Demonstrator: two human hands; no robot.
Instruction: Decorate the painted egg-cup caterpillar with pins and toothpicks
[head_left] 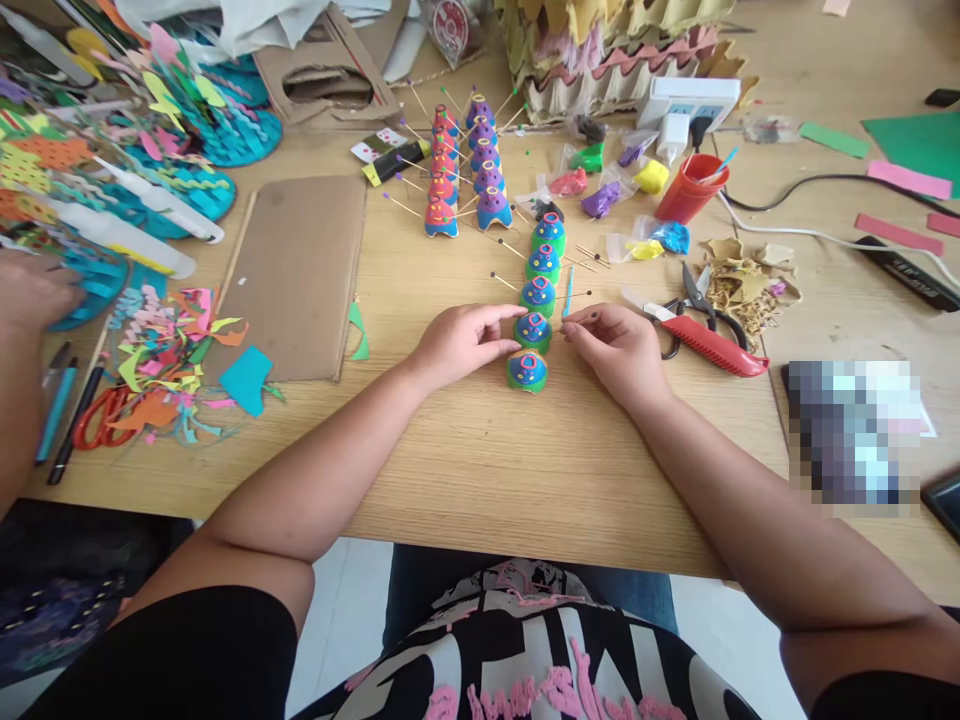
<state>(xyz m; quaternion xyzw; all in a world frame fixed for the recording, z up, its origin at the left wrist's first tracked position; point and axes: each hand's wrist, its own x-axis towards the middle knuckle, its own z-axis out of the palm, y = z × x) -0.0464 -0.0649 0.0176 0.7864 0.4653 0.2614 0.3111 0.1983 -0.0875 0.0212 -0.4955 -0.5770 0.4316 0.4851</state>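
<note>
A row of egg-carton cups in green and blue, with small faces and pink rings on top, runs away from me. With thumb and forefinger, my left hand (469, 345) steadies the second-nearest cup (533, 331) from its left side. On the other side, my right hand (619, 350) is closed in a pinch on a thin toothpick, mostly hidden by the fingers, its tip by that cup. The nearest cup (527, 370) has no sticks in it. Dark-tipped toothpicks (507, 283) stick out of the cups farther back. A thin blue stick (568, 290) lies beside the row.
Two finished-looking cup rows (442, 190) stand behind. Rightward are red-handled cutter (712, 340), pliers-like shears (697, 295), a red cup (686, 192) and bagged clay (600, 200). Cardboard (289, 270) and paper scraps (172, 370) lie left, near another person's hand (37, 290).
</note>
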